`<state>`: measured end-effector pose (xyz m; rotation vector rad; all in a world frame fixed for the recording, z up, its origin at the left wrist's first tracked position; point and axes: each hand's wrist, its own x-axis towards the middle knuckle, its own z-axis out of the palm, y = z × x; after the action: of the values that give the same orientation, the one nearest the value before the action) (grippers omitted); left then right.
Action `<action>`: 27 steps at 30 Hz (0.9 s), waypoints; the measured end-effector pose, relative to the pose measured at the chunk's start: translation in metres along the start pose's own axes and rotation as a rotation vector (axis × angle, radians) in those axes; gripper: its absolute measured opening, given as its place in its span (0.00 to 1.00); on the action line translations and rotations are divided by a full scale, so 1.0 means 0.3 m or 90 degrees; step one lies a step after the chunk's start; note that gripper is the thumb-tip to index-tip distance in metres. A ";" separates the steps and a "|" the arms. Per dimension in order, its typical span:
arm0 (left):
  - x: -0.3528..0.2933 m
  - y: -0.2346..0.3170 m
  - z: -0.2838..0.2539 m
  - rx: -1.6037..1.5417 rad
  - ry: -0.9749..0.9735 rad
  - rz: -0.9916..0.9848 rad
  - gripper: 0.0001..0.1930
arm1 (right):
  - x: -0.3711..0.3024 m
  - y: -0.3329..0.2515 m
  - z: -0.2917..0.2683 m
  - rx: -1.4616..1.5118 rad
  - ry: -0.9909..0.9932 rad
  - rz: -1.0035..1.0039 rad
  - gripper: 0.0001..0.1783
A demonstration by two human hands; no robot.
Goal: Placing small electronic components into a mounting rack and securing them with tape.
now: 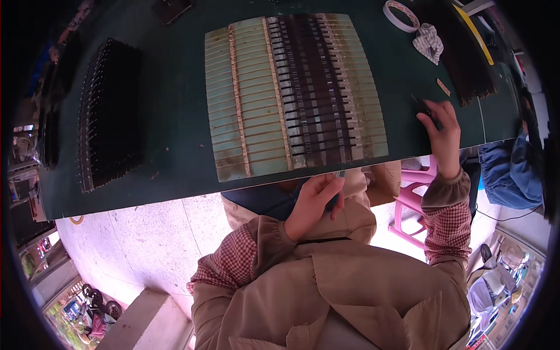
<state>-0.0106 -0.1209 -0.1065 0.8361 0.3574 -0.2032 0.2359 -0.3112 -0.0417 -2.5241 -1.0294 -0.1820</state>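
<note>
A pale green slatted board (pixel 256 105) lies on the dark green table, with several dark strips (pixel 312 87) in rows across its right half. Just below the board's near edge, my left hand (pixel 318 201) is closed in a pinch; a small greyish tip shows at its fingers, too small to name. To the right of the board, my right hand (pixel 444 131) rests over the tabletop with curled fingers and the thumb near the index finger. Something small and dark is at those fingertips, and its kind cannot be made out. A small tan piece (pixel 443 87) lies just beyond that hand.
A stack of dark strips (pixel 114 114) stands at the left of the table (pixel 175 169). At the far right are a roll of tape (pixel 401 16), a crumpled striped cloth (pixel 429 44), more dark strips (pixel 466 58) and a yellow strip (pixel 475 35). A pink stool (pixel 408 201) stands below.
</note>
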 end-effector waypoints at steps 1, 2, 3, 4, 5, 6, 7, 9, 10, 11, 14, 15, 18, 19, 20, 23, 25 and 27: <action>-0.008 0.009 0.007 -0.008 0.008 0.027 0.11 | -0.018 0.006 -0.006 -0.005 0.000 0.009 0.22; -0.014 0.019 0.021 -0.017 0.015 0.053 0.11 | -0.033 0.002 -0.008 0.136 0.009 0.099 0.21; -0.018 0.029 0.032 -0.016 0.012 0.049 0.11 | -0.032 -0.022 -0.003 0.281 0.021 0.186 0.21; -0.025 0.038 0.043 -0.041 0.018 0.049 0.10 | -0.031 -0.049 0.002 0.426 0.034 0.271 0.20; -0.033 0.044 0.055 -0.068 0.025 0.048 0.11 | -0.038 -0.091 0.003 0.424 0.035 0.275 0.20; -0.036 0.045 0.062 -0.095 0.032 0.048 0.11 | -0.051 -0.144 0.003 0.403 0.047 0.169 0.18; -0.037 0.043 0.066 -0.095 0.029 0.045 0.11 | -0.062 -0.186 -0.002 0.381 0.057 0.063 0.15; -0.052 0.038 0.062 -0.197 0.025 -0.011 0.10 | -0.056 -0.242 -0.014 0.252 -0.072 -0.195 0.15; -0.055 0.040 0.064 -0.248 0.015 -0.044 0.10 | -0.049 -0.267 -0.022 0.251 -0.071 -0.191 0.15; -0.057 0.045 0.070 -0.247 0.013 -0.047 0.10 | -0.043 -0.291 -0.027 0.161 -0.091 -0.311 0.15; -0.061 0.076 0.100 -0.304 0.035 -0.092 0.07 | -0.027 -0.317 -0.010 0.047 -0.121 -0.477 0.18; -0.063 0.081 0.107 -0.302 0.028 -0.101 0.07 | -0.020 -0.312 -0.006 0.024 -0.135 -0.528 0.21; -0.071 0.098 0.107 -0.310 0.017 -0.081 0.06 | -0.003 -0.317 0.014 -0.011 -0.133 -0.594 0.24; -0.070 0.096 0.106 -0.308 0.014 -0.085 0.06 | 0.006 -0.322 0.024 -0.018 -0.116 -0.621 0.24; -0.069 0.091 0.103 -0.298 0.012 -0.094 0.06 | 0.006 -0.322 0.029 -0.024 -0.099 -0.649 0.24; -0.071 0.088 0.103 -0.277 0.014 -0.111 0.05 | -0.011 -0.316 0.037 -0.021 -0.089 -0.640 0.24; -0.070 0.101 0.132 -0.297 0.092 -0.135 0.05 | -0.016 -0.318 0.039 -0.014 -0.084 -0.641 0.24; -0.070 0.105 0.129 -0.307 0.135 -0.146 0.05 | -0.016 -0.320 0.029 -0.016 -0.097 -0.625 0.23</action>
<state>-0.0112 -0.1287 -0.0531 0.3383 0.6721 -0.2293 0.1655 -0.2486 -0.0201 -1.8476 -2.2456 -0.2676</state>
